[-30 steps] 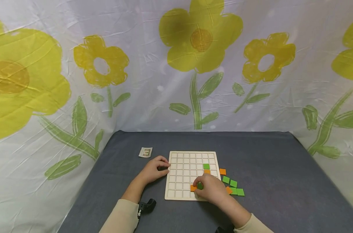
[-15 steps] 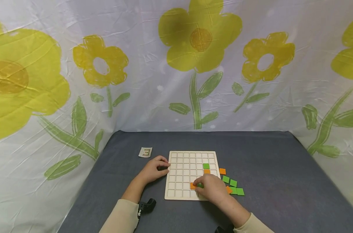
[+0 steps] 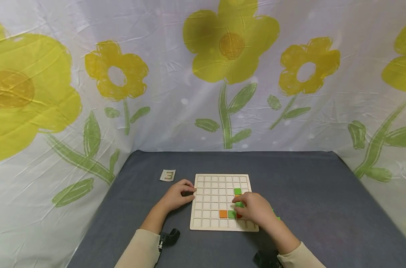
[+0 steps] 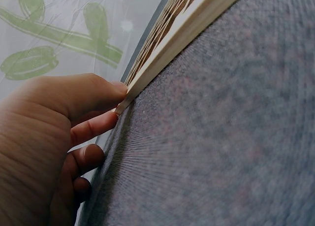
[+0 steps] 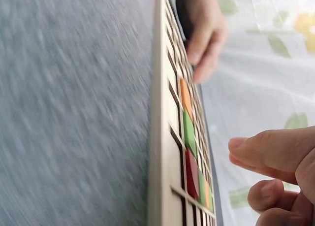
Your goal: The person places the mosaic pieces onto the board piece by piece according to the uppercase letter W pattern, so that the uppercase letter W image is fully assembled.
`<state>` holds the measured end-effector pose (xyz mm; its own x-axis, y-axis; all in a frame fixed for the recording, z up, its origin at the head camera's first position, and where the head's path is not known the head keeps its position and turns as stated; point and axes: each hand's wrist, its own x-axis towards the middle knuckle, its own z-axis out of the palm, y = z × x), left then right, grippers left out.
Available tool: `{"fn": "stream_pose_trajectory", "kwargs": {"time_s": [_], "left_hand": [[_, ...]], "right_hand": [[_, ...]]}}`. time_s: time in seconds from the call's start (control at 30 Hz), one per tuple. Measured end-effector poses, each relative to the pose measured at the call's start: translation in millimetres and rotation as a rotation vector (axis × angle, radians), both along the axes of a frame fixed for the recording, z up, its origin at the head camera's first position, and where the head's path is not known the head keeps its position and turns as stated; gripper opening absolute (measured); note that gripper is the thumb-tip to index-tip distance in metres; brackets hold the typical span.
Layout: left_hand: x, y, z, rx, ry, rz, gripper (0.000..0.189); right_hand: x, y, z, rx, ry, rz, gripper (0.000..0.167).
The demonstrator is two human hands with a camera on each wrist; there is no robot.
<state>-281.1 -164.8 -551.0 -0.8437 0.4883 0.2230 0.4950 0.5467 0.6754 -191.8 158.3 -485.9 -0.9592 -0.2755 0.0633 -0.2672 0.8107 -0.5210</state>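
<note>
Dark grey cloth-covered desk (image 3: 307, 193). On it, square pale-wood grid board (image 3: 206, 198); looks partway done: six tiles seated, most cells bare, likely more to fill. Right hand (image 3: 256, 208) over the board's right side, thumb and index apart; grip holds nothing visible, fingertips clear of the board in the right wrist view. Left hand (image 3: 177, 195) at the left edge, grip loose, touching the wood, not visibly pinching. Small printed paper card (image 3: 167, 175) beyond it. Flat square tiles: orange tile (image 3: 223, 214), green tile (image 3: 232, 214), dark red tile (image 5: 192, 174) in a row; from the red, a column runs away: green, orange, green. Loose green pieces (image 3: 278, 218) right of the board, mostly hidden.
</note>
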Motion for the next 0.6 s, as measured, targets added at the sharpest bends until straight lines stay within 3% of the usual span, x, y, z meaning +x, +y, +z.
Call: {"fn": "stream_pose_trajectory", "kwargs": {"time_s": [0.6], "left_hand": [[-1.0,-0.6,0.8,0.007,-0.01,-0.003,0.024]], "right_hand": [[-15.3,56.8,2.5,-0.014,-0.087,-0.124,0.018]]}}
